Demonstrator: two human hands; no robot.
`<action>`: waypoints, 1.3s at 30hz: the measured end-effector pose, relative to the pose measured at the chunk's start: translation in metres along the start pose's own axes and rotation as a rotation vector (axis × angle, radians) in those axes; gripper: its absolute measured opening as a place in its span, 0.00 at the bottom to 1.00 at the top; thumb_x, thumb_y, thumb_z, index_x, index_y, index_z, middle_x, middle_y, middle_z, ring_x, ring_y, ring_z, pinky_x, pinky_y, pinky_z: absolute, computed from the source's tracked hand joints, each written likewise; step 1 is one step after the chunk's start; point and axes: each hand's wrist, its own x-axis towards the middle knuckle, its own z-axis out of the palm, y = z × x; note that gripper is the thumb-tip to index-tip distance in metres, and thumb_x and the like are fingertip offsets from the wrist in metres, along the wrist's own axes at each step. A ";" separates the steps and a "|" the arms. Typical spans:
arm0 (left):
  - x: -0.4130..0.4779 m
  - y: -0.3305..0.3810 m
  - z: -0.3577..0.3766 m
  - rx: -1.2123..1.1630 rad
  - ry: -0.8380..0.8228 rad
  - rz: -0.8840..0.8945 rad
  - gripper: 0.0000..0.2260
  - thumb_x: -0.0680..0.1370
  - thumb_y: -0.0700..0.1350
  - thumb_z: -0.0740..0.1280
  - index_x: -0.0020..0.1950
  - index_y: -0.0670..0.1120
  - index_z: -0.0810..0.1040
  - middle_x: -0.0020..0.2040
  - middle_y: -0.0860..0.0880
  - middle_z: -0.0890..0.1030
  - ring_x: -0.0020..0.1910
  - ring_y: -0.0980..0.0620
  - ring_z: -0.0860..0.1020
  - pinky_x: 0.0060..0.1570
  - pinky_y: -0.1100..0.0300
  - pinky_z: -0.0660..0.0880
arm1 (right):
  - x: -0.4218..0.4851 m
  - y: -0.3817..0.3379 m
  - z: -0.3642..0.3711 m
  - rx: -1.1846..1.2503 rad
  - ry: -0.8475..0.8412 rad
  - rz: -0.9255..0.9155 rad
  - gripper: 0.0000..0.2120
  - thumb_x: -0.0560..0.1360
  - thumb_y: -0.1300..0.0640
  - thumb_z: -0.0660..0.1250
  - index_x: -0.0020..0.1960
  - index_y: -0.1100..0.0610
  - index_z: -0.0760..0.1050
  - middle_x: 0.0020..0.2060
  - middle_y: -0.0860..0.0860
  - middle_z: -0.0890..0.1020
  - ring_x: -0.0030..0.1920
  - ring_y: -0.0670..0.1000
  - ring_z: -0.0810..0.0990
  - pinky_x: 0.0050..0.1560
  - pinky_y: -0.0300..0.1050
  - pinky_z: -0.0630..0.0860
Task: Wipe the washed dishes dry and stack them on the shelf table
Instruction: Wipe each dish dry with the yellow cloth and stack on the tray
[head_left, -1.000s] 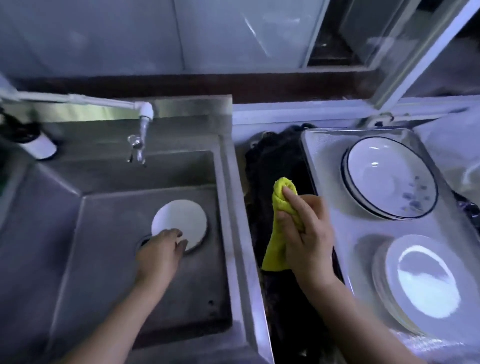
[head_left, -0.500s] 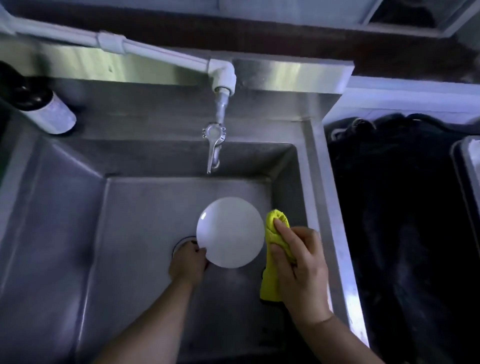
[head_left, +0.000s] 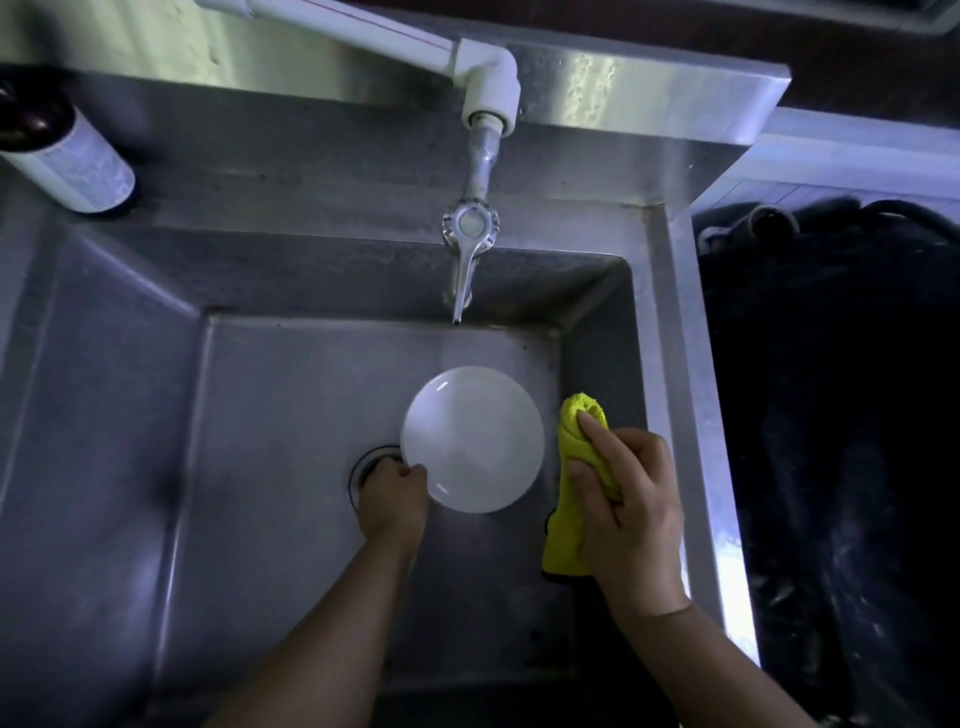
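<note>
A small white plate (head_left: 475, 439) is held over the steel sink (head_left: 291, 395), its face turned up toward me. My left hand (head_left: 392, 501) grips its lower left rim, with the fingers hidden under the plate. My right hand (head_left: 626, 512) holds a folded yellow cloth (head_left: 576, 467) just right of the plate, near the sink's right wall. The cloth does not touch the plate.
A metal tap (head_left: 467, 249) hangs from a white pipe (head_left: 363, 36) above the sink's back edge. The drain (head_left: 366, 467) lies beside my left hand. A dark bottle (head_left: 57, 150) with a pale label lies on the back left ledge. Dark cloth (head_left: 841, 415) covers the area right of the sink.
My left hand has lifted the plate off the sink floor. The right hand with the cloth moved left over the sink, and my view swung left, so the stacked plates left the frame.
</note>
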 end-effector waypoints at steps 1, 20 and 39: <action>-0.003 0.003 0.001 -0.112 -0.006 -0.027 0.10 0.74 0.42 0.63 0.36 0.37 0.74 0.30 0.47 0.74 0.29 0.49 0.70 0.28 0.60 0.61 | 0.000 -0.001 -0.001 -0.004 0.006 0.002 0.18 0.76 0.52 0.63 0.64 0.56 0.77 0.50 0.47 0.73 0.49 0.45 0.74 0.48 0.29 0.70; -0.041 0.003 -0.071 -0.510 0.135 0.167 0.06 0.77 0.44 0.64 0.45 0.42 0.74 0.44 0.43 0.79 0.43 0.44 0.76 0.41 0.54 0.71 | -0.014 -0.029 -0.028 0.045 0.028 0.020 0.18 0.74 0.55 0.67 0.64 0.52 0.76 0.49 0.49 0.74 0.49 0.44 0.73 0.48 0.27 0.69; -0.312 0.011 -0.262 -0.679 0.590 0.923 0.12 0.81 0.39 0.62 0.43 0.55 0.77 0.38 0.63 0.81 0.37 0.66 0.76 0.37 0.72 0.72 | -0.003 -0.195 -0.108 0.606 -0.056 -0.147 0.14 0.75 0.54 0.71 0.59 0.46 0.77 0.51 0.51 0.77 0.48 0.32 0.75 0.49 0.24 0.69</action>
